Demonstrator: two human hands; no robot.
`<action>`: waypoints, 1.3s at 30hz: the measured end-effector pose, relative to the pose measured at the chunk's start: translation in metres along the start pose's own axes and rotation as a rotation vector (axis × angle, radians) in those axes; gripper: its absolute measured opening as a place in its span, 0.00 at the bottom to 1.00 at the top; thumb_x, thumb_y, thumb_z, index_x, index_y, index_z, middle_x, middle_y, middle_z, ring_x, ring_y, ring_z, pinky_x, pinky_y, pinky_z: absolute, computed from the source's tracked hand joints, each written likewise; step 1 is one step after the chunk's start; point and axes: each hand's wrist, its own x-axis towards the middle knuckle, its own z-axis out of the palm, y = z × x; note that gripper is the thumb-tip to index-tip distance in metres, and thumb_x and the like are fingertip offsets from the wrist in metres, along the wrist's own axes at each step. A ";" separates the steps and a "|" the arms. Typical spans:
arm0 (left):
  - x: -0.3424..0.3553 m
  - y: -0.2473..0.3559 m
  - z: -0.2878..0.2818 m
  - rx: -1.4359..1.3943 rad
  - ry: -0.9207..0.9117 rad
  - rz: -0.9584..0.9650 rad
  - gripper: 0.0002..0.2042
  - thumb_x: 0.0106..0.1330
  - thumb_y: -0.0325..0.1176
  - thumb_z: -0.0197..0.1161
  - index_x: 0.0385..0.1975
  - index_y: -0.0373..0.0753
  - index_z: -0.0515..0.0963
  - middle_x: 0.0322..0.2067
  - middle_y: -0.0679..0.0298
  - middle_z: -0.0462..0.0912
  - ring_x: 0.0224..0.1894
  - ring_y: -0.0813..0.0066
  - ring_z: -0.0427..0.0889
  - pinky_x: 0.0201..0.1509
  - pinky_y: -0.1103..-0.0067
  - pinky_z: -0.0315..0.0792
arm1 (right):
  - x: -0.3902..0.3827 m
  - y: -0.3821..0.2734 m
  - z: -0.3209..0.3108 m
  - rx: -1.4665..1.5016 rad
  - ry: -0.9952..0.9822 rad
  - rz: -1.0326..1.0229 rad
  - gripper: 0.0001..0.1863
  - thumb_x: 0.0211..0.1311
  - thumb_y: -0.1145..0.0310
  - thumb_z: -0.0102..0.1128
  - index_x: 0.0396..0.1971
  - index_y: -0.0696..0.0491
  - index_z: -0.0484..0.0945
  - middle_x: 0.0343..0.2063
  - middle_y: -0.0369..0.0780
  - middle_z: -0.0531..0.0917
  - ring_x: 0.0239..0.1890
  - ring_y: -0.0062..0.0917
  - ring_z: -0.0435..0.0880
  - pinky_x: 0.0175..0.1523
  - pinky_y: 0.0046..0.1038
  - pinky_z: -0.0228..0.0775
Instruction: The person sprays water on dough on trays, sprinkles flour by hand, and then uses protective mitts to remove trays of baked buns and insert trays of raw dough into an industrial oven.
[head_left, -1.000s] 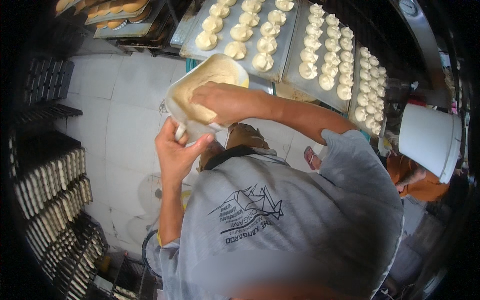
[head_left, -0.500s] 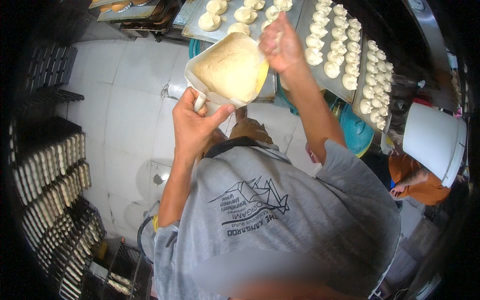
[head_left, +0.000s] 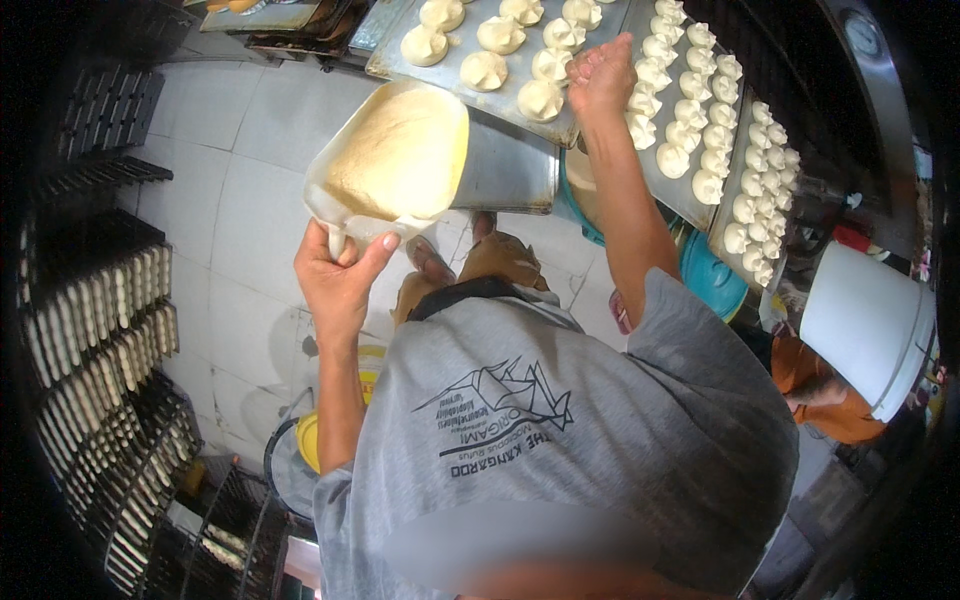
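Note:
My left hand [head_left: 340, 270] grips the handle of a white plastic pitcher [head_left: 449, 150] filled with pale, crumb-like powder [head_left: 386, 160]. My right hand [head_left: 603, 78] is closed, raised above the edge of a metal tray [head_left: 420, 70] bearing rows of pale dough pieces [head_left: 483, 70]; whatever its fingers hold is hidden. A second tray of smaller dough pieces [head_left: 690, 113] lies beside it, and a third group [head_left: 760, 195] is further right.
Dark racks [head_left: 100, 320] of long dough pieces stand at left. A white bucket [head_left: 855, 325] and a person in orange [head_left: 830, 410] are at right. Teal tubs [head_left: 708, 270] sit below the trays; yellow tubs [head_left: 308, 440] stand behind my left arm.
My right hand came out of the powder and moved up and right over the dough trays, fingers closed. The pitcher in my left hand rose, then swung left.

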 end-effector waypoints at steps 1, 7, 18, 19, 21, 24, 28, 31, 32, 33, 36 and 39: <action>0.000 0.001 0.000 -0.003 0.023 0.006 0.21 0.54 0.22 0.73 0.47 0.29 0.75 0.22 0.77 0.71 0.24 0.92 0.66 0.33 0.90 0.68 | 0.004 -0.003 0.003 0.005 -0.004 -0.023 0.23 0.72 0.52 0.49 0.19 0.50 0.62 0.14 0.34 0.63 0.13 0.22 0.59 0.17 0.27 0.53; 0.006 0.011 0.002 -0.032 0.102 0.004 0.21 0.53 0.21 0.73 0.47 0.30 0.75 0.22 0.78 0.70 0.24 0.92 0.66 0.32 0.90 0.67 | 0.034 -0.001 0.006 -0.004 -0.033 -0.034 0.24 0.73 0.52 0.47 0.18 0.50 0.62 0.12 0.33 0.61 0.11 0.21 0.58 0.17 0.27 0.52; 0.013 0.012 -0.009 0.024 0.172 0.080 0.22 0.56 0.30 0.70 0.49 0.32 0.73 0.34 0.62 0.82 0.27 0.80 0.80 0.23 0.84 0.73 | 0.084 -0.011 0.025 -0.030 0.031 -0.098 0.25 0.74 0.49 0.44 0.18 0.48 0.59 0.13 0.32 0.58 0.14 0.21 0.56 0.20 0.26 0.53; 0.014 0.012 -0.009 0.034 0.179 0.080 0.22 0.56 0.31 0.70 0.49 0.31 0.73 0.33 0.62 0.82 0.27 0.79 0.80 0.23 0.84 0.73 | 0.088 -0.009 0.022 -0.057 0.033 -0.083 0.25 0.74 0.50 0.44 0.18 0.48 0.59 0.13 0.32 0.59 0.14 0.22 0.56 0.20 0.26 0.53; 0.015 0.017 -0.002 -0.026 0.190 0.068 0.22 0.54 0.26 0.70 0.49 0.30 0.73 0.26 0.69 0.75 0.23 0.86 0.72 0.24 0.86 0.70 | 0.095 -0.010 0.019 -0.060 0.025 -0.043 0.24 0.74 0.50 0.44 0.19 0.48 0.59 0.14 0.33 0.59 0.15 0.23 0.57 0.20 0.27 0.54; 0.015 0.015 0.000 0.000 0.191 0.065 0.22 0.55 0.29 0.70 0.49 0.30 0.73 0.29 0.66 0.78 0.25 0.82 0.76 0.24 0.85 0.72 | 0.108 -0.020 0.014 0.009 -0.007 -0.004 0.24 0.74 0.51 0.44 0.18 0.48 0.60 0.14 0.33 0.60 0.14 0.24 0.58 0.20 0.28 0.54; 0.015 0.019 0.008 0.021 0.192 0.094 0.23 0.56 0.32 0.71 0.49 0.30 0.73 0.33 0.61 0.81 0.27 0.79 0.80 0.24 0.83 0.75 | 0.137 -0.027 0.025 0.026 0.028 -0.137 0.26 0.74 0.50 0.43 0.16 0.48 0.58 0.13 0.33 0.59 0.13 0.22 0.58 0.20 0.26 0.54; 0.018 0.020 0.012 0.035 0.189 0.105 0.24 0.55 0.33 0.71 0.49 0.29 0.72 0.33 0.61 0.81 0.28 0.79 0.80 0.24 0.83 0.75 | 0.143 -0.025 0.032 -0.034 0.065 -0.176 0.27 0.74 0.49 0.43 0.14 0.47 0.57 0.12 0.32 0.59 0.13 0.21 0.58 0.19 0.26 0.54; 0.017 0.021 0.012 0.042 0.192 0.109 0.25 0.55 0.34 0.72 0.49 0.29 0.72 0.33 0.61 0.81 0.28 0.78 0.80 0.25 0.82 0.76 | 0.146 -0.027 0.030 -0.056 0.071 -0.172 0.28 0.74 0.49 0.43 0.13 0.47 0.56 0.12 0.32 0.58 0.13 0.21 0.59 0.19 0.26 0.54; 0.015 0.021 0.012 0.043 0.195 0.111 0.25 0.54 0.35 0.72 0.49 0.29 0.72 0.33 0.61 0.81 0.28 0.78 0.80 0.26 0.82 0.76 | 0.157 -0.026 0.020 -0.035 0.044 -0.130 0.28 0.74 0.49 0.43 0.14 0.47 0.56 0.12 0.32 0.58 0.13 0.21 0.58 0.19 0.26 0.54; 0.016 0.026 0.017 0.034 0.182 0.139 0.27 0.54 0.36 0.72 0.49 0.28 0.72 0.33 0.61 0.81 0.28 0.78 0.80 0.29 0.80 0.78 | 0.183 -0.036 -0.010 0.005 -0.006 -0.059 0.27 0.74 0.48 0.43 0.14 0.46 0.56 0.12 0.31 0.58 0.13 0.22 0.57 0.19 0.26 0.52; 0.020 0.030 0.022 0.025 0.146 0.175 0.27 0.54 0.36 0.72 0.50 0.27 0.71 0.34 0.61 0.81 0.28 0.77 0.80 0.31 0.77 0.79 | 0.206 -0.072 -0.026 0.149 0.105 -0.087 0.26 0.74 0.49 0.42 0.15 0.45 0.56 0.12 0.31 0.57 0.13 0.21 0.57 0.19 0.25 0.51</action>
